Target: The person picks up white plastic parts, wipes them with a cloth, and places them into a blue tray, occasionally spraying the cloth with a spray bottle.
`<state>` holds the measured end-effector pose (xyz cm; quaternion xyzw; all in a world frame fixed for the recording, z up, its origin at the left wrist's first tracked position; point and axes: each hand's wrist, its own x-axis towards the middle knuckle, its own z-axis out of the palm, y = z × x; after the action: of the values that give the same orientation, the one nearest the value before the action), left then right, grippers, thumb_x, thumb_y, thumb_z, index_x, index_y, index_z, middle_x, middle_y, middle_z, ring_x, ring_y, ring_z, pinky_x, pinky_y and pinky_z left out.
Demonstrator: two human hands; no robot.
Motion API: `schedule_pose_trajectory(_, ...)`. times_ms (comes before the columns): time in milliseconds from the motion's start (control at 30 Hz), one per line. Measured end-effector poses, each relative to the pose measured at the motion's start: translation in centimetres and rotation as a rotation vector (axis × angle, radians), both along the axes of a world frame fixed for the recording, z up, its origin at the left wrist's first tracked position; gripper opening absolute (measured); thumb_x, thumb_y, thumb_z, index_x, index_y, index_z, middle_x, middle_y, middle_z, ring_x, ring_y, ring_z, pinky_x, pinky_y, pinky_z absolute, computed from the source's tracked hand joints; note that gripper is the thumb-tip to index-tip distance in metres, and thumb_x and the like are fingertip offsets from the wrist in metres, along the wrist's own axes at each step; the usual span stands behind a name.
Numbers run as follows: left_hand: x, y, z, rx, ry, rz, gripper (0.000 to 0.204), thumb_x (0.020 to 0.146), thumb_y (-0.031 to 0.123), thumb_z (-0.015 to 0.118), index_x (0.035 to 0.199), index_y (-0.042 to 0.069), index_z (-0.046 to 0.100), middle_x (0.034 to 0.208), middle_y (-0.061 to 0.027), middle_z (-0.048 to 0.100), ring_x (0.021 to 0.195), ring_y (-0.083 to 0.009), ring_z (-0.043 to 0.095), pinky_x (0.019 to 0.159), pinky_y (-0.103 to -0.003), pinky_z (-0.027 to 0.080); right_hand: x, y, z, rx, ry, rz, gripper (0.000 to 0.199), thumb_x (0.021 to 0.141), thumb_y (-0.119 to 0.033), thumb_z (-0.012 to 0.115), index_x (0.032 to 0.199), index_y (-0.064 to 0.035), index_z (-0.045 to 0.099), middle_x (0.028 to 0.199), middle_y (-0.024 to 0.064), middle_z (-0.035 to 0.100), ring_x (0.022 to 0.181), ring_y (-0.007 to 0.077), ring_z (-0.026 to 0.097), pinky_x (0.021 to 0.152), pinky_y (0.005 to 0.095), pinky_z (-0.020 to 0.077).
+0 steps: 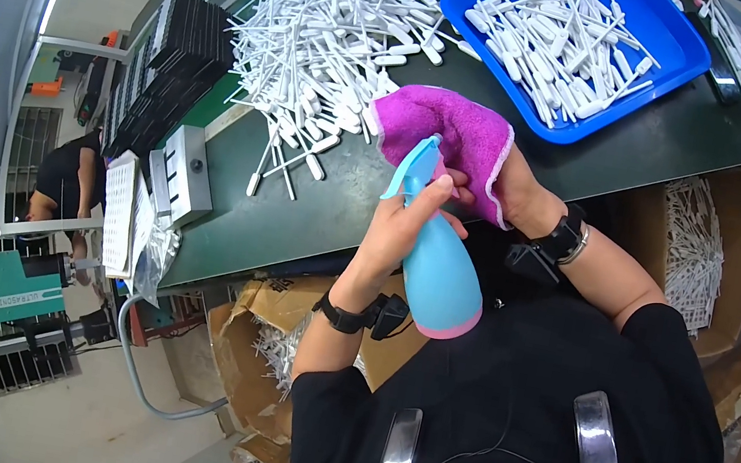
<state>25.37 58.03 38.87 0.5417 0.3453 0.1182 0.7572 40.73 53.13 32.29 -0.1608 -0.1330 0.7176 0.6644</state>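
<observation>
My left hand [399, 229] is closed around a light-blue spray bottle [443, 279] with a pink base, its fingers at the trigger. The spray head [417, 165] is right against or just in front of a purple towel [452, 132] with a pale edge. My right hand [523, 197] holds this towel spread out from below; the cloth hides most of its fingers. Just beyond the towel, a big heap of white plastic sticks with thick, bulb-like ends [337, 27] lies on the dark green table [295, 208].
A blue tray [561, 136] at the far right holds more white sticks. Black stacked trays [188, 41] and a metal box [187, 177] stand at the left. Cardboard boxes with white pieces flank me, one at right [738, 257]. A green machine [3, 291] stands lower left, with another person [68, 178] beyond.
</observation>
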Motion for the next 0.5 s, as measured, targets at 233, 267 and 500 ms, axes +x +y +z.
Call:
schedule_pose_trajectory(233, -0.7, 0.4, -1.5, 0.291, 0.130, -0.007, 0.032, 0.091, 0.029, 0.058, 0.100, -0.002, 0.059, 0.075, -0.0099, 0.062, 0.061, -0.0194, 0.065, 0.055, -0.030, 0.049, -0.7, -0.2, 0.0, 0.109, -0.212, -0.121, 0.050, 0.093, -0.040, 0.047, 0.125, -0.0026, 0.049, 0.102, 0.0116, 0.061, 0.080, 0.0192, 0.062, 0.062, 0.0289, 0.0521)
schedule_pose_trajectory(267, -0.6, 0.2, -1.5, 0.388, 0.162, -0.013, 0.032, 0.090, 0.029, 0.059, 0.099, -0.001, 0.060, 0.071, -0.0093, 0.062, 0.061, -0.0191, 0.065, 0.055, -0.031, 0.049, -0.7, -0.3, -0.2, 0.096, -0.253, -0.147, 0.049, 0.093, -0.039, 0.047, 0.126, -0.0030, 0.048, 0.107, 0.0113, 0.060, 0.085, 0.0192, 0.062, 0.066, 0.0296, 0.0532)
schedule_pose_trajectory(500, -0.1, -1.4, -0.7, 0.711, 0.243, 0.005, 0.026, 0.087, 0.027, 0.062, 0.088, 0.001, 0.059, 0.061, -0.0113, 0.058, 0.057, -0.0274, 0.062, 0.054, -0.037, 0.046, -0.7, -0.2, -0.2, 0.104, -0.206, -0.245, 0.041, 0.094, -0.029, 0.051, 0.126, -0.0031, 0.048, 0.104, 0.0075, 0.060, 0.085, 0.0144, 0.060, 0.069, 0.0264, 0.0522)
